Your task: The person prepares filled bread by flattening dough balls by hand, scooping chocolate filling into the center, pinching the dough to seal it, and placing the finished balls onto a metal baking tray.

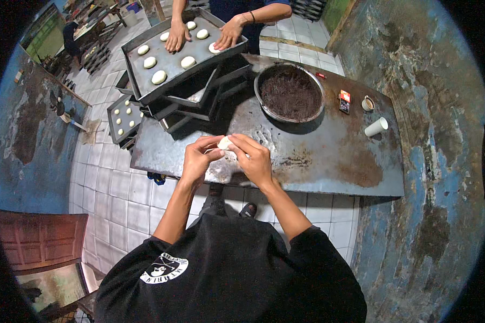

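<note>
Between my two hands, over the near edge of the metal table, is a small piece of white dough (226,143). My left hand (200,156) pinches it from the left with fingers and thumb. From the other side my right hand (252,157) grips it too, its fingers bent over the top. My fingers hide part of the dough, so whether anything is inside it cannot be seen. Beyond my hands, to the right, stands a large round metal basin (257,97) holding a dark brown crumbly filling (290,94).
A co-worker's hands (203,36) press dough rounds on a metal tray (129,56), stacked on other trays at the table's far left. Toward the right of the table (328,161) are a white cup (376,127), a small cup (367,103) and a red-and-black pack (344,101).
</note>
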Demonstrator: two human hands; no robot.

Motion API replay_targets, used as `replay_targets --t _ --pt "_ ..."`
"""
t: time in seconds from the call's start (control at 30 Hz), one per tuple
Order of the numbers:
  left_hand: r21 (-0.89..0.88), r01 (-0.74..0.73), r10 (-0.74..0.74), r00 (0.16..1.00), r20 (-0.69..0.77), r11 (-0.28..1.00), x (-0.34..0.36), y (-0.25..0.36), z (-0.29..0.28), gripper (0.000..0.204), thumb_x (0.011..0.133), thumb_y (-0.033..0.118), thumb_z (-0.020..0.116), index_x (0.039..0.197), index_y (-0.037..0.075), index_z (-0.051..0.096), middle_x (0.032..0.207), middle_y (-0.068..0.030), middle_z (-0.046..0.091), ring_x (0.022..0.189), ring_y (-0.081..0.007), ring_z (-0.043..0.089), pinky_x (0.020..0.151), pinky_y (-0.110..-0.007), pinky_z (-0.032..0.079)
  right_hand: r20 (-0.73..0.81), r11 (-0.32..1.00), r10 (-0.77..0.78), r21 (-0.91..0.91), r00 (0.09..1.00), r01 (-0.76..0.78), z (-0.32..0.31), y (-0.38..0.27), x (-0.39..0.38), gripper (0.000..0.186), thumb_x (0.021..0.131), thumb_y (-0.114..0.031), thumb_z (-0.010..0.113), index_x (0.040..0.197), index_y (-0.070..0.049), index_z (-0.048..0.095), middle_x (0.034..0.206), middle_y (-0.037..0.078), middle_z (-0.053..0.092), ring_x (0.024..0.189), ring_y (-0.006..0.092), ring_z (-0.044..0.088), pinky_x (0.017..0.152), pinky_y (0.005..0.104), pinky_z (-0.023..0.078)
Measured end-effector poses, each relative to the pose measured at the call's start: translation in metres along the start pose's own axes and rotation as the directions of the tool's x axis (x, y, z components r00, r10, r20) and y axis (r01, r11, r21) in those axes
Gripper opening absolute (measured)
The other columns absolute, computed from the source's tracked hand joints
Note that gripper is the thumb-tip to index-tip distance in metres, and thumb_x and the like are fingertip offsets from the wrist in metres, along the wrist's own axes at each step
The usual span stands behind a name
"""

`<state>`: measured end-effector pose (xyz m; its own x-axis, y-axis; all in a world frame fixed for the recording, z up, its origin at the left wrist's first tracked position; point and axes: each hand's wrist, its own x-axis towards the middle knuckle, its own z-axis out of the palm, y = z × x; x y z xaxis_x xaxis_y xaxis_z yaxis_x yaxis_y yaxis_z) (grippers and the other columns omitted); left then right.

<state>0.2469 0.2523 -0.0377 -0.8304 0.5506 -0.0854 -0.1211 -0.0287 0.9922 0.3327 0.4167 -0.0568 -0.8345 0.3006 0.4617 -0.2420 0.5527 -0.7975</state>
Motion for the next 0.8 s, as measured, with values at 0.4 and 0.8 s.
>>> replay_targets --t 0.4,0.8 --pt "-0.561 -0.256 0.226 0.966 -0.124 0.787 0.028 0.045 -0.033 0.034 0.101 0.016 0.061 0.128 -0.005 0.065 0.143 -0.0187 0.059 0.11 -0.016 0.066 0.099 -0.029 0.051 -0.068 0.983 -0.157 -0.104 0.985 0.15 0.047 -0.058 0.078 0.038 0.087 0.001 0.07 0.125 -0.005 0.065 0.111 0.018 0.071 0.097 0.0318 0.072 0.084 0.0388 0.058" --pt "-0.678 -0.19 0.138 0.982 -0.13 0.71 0.061 0.052 -0.059 0.017 0.099 0.007 0.063 0.114 -0.001 0.063 0.108 -0.0123 0.07 0.099 -0.0196 0.069 0.089 -0.032 0.056 -0.126 0.962 0.13 0.255 0.984 -0.095 0.07 -0.1 0.107 0.019 0.084 -0.004 0.08 0.102 0.001 0.076 0.097 0.01 0.073 0.089 0.0163 0.069 0.078 0.0289 0.054"
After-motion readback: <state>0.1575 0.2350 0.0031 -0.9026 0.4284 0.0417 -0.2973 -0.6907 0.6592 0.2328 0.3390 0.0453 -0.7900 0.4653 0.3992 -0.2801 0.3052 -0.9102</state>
